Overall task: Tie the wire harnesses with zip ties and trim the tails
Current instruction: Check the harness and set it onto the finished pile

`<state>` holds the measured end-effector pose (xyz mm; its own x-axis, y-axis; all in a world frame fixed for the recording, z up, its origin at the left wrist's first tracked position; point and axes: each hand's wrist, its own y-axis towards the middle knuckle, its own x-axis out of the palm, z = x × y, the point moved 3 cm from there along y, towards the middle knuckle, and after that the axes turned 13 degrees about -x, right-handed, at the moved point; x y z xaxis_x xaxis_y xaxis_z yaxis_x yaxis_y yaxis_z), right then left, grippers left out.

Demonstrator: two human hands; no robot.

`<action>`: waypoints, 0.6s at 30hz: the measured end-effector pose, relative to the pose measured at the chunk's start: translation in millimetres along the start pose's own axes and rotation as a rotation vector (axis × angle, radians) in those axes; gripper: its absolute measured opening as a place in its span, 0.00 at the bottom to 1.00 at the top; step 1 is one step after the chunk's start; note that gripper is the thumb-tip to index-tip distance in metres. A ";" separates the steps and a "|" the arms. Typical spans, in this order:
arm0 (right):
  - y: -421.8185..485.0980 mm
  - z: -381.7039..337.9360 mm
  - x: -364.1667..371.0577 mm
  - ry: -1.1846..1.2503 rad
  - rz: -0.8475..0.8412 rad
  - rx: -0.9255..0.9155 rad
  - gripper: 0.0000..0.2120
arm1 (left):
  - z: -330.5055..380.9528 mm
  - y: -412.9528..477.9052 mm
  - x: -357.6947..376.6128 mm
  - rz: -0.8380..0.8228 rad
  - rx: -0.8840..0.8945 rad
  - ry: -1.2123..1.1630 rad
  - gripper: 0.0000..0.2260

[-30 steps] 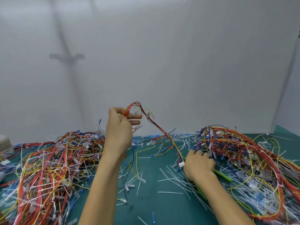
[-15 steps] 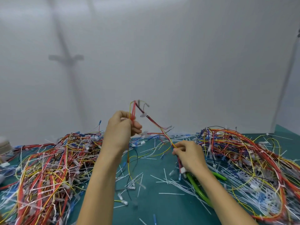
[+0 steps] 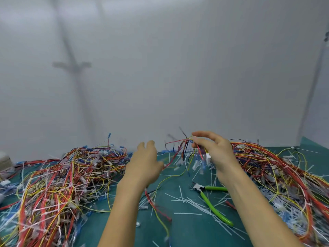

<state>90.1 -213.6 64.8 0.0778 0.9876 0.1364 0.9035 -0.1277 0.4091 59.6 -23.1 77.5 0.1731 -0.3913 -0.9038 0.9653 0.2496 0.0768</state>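
Head view: right hand [image 3: 218, 155] pinches 1 wire harness [image 3: 184, 146] at its top, clear of the green mat [image 3: 187, 229], likely so its connectors hang untangled for tying. Left hand [image 3: 145, 165] is blurred, fingers outstretched; cannot tell whether it grips. Green-handled cutters [image 3: 211, 205] lie near for trimming.

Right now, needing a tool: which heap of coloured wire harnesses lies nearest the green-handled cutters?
The right heap of multicoloured wire harnesses; the green-handled cutters lie beside it, far from the left heap.

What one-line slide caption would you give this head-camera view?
Right hand pinches a wire harness above the green mat, left hand open alongside, green-handled cutters lying on it.
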 end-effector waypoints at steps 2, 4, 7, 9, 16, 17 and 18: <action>-1.9 -15.3 0.8 0.036 -0.048 0.008 0.04 | 8.6 -4.1 -2.9 0.052 0.182 -0.092 0.31; -3.2 -32.1 2.0 0.043 -0.080 -0.017 0.06 | 18.6 -8.3 -7.5 0.109 0.348 -0.179 0.30; -8.7 -53.1 5.5 0.066 -0.142 -0.053 0.13 | 29.8 -13.7 -9.3 0.190 0.463 -0.287 0.24; -12.9 -60.0 8.2 0.099 -0.202 -0.057 0.18 | 31.1 -15.5 -11.3 0.268 0.468 -0.381 0.20; -22.7 -73.4 22.2 0.162 -0.485 -0.147 0.21 | 29.9 -24.2 -21.4 0.607 0.523 -0.509 0.04; -23.0 -74.9 22.7 0.152 -0.485 -0.181 0.19 | 29.2 -21.7 -19.7 0.540 0.453 -0.560 0.04; -22.9 -76.5 22.3 0.145 -0.450 -0.210 0.18 | 27.8 -17.1 -17.5 0.449 0.382 -0.621 0.05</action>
<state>38.9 -195.6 127.4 -0.3720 0.9279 0.0231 0.7286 0.2765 0.6267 45.4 -45.2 103.7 0.5232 -0.7688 -0.3678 0.7599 0.2254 0.6097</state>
